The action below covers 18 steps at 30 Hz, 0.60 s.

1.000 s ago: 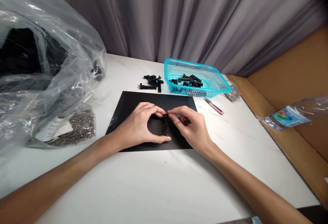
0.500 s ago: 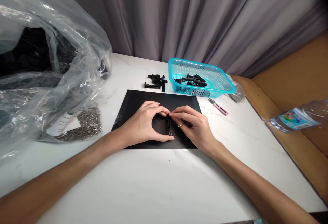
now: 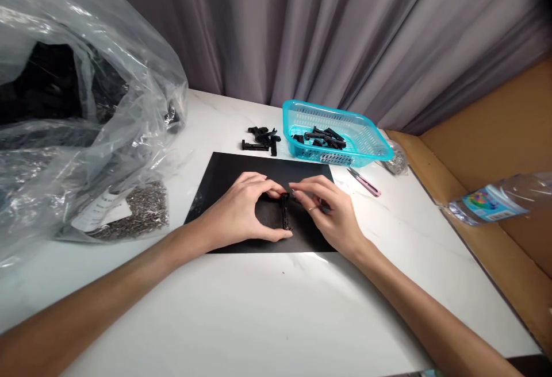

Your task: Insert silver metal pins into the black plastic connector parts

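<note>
My left hand (image 3: 244,207) is closed on a slim black plastic part (image 3: 284,211), with the thumb at its near end and the fingers at its far end. The part lies lengthwise, pointing away from me, over a black mat (image 3: 228,164). Just right of its far end, my right hand (image 3: 334,207) pinches a small shiny metal piece (image 3: 293,192). That piece is too small to tell its exact kind, and the fingertips partly cover it. A gap separates the right fingertips from the black part.
Behind the mat are several loose black parts (image 3: 261,138) and a blue basket (image 3: 375,121) holding more. Pink-handled snips (image 3: 364,183) lie to the right, near a plastic bottle (image 3: 491,202). At left are a big clear bag (image 3: 142,72) and a bag of small metal pieces (image 3: 144,207).
My right fingertips have drawn back to the right from the far end of the black part, and a small metal piece now shows between them. The left hand keeps its hold.
</note>
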Each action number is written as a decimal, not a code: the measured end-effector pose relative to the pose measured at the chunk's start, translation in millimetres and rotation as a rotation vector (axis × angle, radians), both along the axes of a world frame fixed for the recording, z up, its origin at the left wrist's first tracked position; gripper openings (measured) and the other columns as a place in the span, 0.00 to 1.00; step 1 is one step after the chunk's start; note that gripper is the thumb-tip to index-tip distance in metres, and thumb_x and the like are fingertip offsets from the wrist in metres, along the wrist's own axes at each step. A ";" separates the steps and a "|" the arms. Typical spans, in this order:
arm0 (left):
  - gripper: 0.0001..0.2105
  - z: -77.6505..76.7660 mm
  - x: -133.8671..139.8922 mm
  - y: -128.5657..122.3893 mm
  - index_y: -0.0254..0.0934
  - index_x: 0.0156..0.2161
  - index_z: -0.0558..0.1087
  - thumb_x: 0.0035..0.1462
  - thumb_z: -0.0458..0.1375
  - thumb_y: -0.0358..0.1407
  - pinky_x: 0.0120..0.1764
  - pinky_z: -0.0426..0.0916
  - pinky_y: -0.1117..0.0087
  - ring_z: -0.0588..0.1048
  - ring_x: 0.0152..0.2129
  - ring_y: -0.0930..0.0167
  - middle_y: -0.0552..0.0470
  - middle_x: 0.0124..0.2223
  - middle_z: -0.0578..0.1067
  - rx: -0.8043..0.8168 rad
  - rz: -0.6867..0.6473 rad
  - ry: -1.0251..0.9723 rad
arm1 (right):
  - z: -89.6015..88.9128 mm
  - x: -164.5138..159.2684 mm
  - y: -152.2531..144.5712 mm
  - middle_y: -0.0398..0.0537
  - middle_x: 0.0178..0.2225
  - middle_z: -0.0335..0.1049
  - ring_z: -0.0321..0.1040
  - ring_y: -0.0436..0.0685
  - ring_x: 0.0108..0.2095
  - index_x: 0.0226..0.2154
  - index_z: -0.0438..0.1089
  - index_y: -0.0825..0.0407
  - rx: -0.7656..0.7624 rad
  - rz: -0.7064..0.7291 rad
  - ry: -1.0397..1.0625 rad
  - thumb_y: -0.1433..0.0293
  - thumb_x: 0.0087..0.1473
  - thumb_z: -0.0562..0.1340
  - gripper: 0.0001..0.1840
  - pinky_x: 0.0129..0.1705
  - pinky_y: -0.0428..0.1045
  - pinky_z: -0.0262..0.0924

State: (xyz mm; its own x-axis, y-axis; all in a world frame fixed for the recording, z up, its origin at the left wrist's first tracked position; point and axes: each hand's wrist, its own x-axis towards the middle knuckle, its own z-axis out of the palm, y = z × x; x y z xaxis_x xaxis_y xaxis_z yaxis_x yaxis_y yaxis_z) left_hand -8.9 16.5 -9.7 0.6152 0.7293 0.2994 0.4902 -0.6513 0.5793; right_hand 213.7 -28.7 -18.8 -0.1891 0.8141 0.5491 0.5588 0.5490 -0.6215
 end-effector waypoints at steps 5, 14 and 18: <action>0.31 -0.7 -0.1 -0.4 0.41 0.49 0.76 0.41 0.73 0.53 0.57 0.67 0.57 0.70 0.52 0.58 0.51 0.43 0.80 0.002 -0.003 0.003 | 6.9 6.9 2.7 0.53 0.46 0.74 0.71 0.58 0.47 0.45 0.75 0.49 0.015 -0.045 0.110 0.59 0.74 0.46 0.24 0.48 0.56 0.66; 0.31 0.7 -0.5 1.4 0.42 0.49 0.76 0.41 0.73 0.54 0.59 0.64 0.55 0.70 0.52 0.58 0.52 0.44 0.81 0.002 -0.003 0.032 | 11.1 14.4 3.0 0.50 0.29 0.69 0.64 0.52 0.27 0.19 0.70 0.51 -0.248 -0.061 0.209 0.43 0.69 0.39 0.44 0.32 0.50 0.62; 0.31 2.0 -0.1 2.2 0.42 0.49 0.76 0.41 0.73 0.54 0.60 0.63 0.53 0.71 0.52 0.58 0.52 0.45 0.81 -0.002 -0.008 0.041 | 13.6 11.5 8.5 0.47 0.26 0.71 0.65 0.48 0.19 0.19 0.69 0.52 -0.460 0.020 0.437 0.42 0.64 0.55 0.36 0.23 0.47 0.62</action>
